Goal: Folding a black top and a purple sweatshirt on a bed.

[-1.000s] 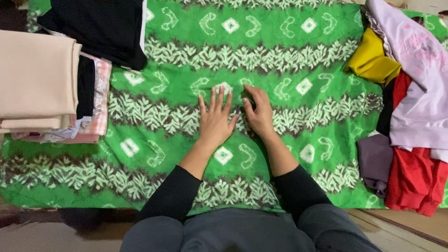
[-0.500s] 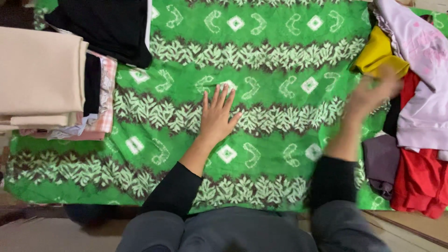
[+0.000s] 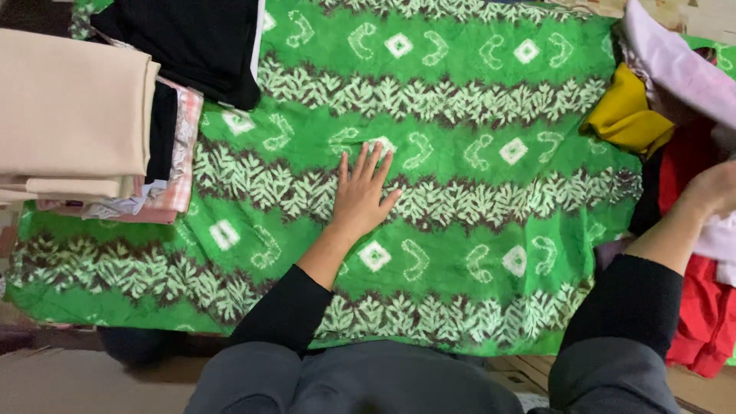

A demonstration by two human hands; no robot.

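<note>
**A:** Item one, the surface covering?

**B:** Green patterned cloth (image 3: pixel 460 115), spread flat, with pale leaf bands and diamond motifs. It runs nearly from the left edge to the right edge of the view.

**A:** Left hand?

**B:** Left hand (image 3: pixel 360 198) lies palm down near the middle of the cloth, fingers (image 3: pixel 366 162) straight and slightly spread, pressing on the fabric and gripping nothing. Black sleeve to the wrist.

**A:** Right hand?

**B:** Right hand (image 3: pixel 713 188) is at the right edge, in among the heap of loose clothes (image 3: pixel 690 307). It is blurred and partly cut off by the frame; whether its fingers are apart or closed on a garment cannot be told.

**A:** Contents of that heap?

**B:** A yellow garment (image 3: pixel 625 115), a pale lilac garment (image 3: pixel 675 69) above it, red fabric below, a dark grey-purple piece at the cloth's edge.

**A:** Left side?

**B:** Folded stack (image 3: pixel 77 115): beige on top, with black, pink check and white layers beneath. A black garment (image 3: pixel 192 42) lies just beside it, at the top.
</note>
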